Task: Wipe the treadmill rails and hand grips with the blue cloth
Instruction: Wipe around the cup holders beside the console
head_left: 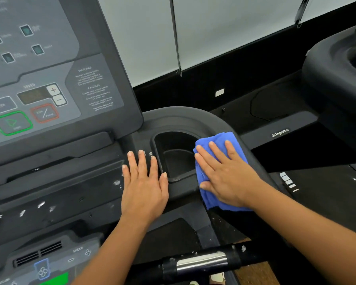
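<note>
A folded blue cloth [218, 140] lies on the treadmill's black right rail [193, 118], where the rail curves beside the cup holder [175, 159]. My right hand [224, 171] presses flat on the cloth with straight fingers. My left hand [144, 182] rests flat and empty on the black console shelf just left of the cup holder. A black hand grip bar with a silver sensor plate [201, 261] crosses the bottom of the view below both forearms.
The console panel [49, 79] with speed, start and stop buttons fills the upper left. A lower control strip with a fan vent [39, 256] sits at the bottom left. Another black machine [337, 64] stands at the right. A cord [176, 38] hangs along the white wall.
</note>
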`<state>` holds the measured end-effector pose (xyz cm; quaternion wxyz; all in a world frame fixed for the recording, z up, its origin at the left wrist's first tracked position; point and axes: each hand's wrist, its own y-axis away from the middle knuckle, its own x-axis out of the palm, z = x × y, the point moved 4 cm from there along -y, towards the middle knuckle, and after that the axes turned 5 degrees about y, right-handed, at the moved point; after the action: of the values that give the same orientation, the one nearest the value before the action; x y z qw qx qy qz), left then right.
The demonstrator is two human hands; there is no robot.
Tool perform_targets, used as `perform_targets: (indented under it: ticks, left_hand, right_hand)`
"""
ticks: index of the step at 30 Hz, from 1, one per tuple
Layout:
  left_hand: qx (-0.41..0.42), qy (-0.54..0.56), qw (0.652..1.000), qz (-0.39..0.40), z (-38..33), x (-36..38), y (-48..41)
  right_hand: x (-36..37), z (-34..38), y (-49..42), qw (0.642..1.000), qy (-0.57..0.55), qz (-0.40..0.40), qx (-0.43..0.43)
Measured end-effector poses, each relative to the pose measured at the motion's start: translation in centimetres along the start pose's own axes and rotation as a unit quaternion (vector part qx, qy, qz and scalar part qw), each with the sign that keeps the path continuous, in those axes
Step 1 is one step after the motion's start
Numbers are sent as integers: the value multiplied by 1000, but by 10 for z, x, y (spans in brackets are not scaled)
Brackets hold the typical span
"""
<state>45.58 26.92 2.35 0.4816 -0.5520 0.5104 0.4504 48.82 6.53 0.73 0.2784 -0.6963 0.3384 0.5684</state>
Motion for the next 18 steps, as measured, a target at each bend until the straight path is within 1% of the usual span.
perform_targets:
  ticks: [3, 5, 8, 9, 10, 13, 15, 18]
  left_hand:
    - [2, -10, 1000, -7, 1, 3, -1]
    - [6, -15, 1000, -2, 2, 4, -1]
    - [15, -13, 1000, 7, 4, 6, -1]
    - [17, -7, 1000, 6, 5, 5, -1]
    - [18, -1, 1000, 5, 5, 4, 0]
    - [14, 6, 1000, 3, 6, 2, 3]
    - [15, 2, 1000, -2, 8, 2, 5]
    - [18, -8, 1000, -12, 11, 4, 4]
  right_hand:
    - [-1, 34, -12, 998, -24, -18, -47]
    - [-3, 53, -15, 993, -27, -38, -105]
    - [-9, 47, -6, 980, -12, -56, -192]
    - [-10, 36, -1, 979, 9, -58, -195]
    - [-10, 23, 3, 982, 30, -54, -180]
    - [-4, -8, 14, 991, 61, -53, -104]
    - [-4, -1, 11, 995, 42, -40, -85]
    - [-10, 38, -5, 993, 18, -57, -99]
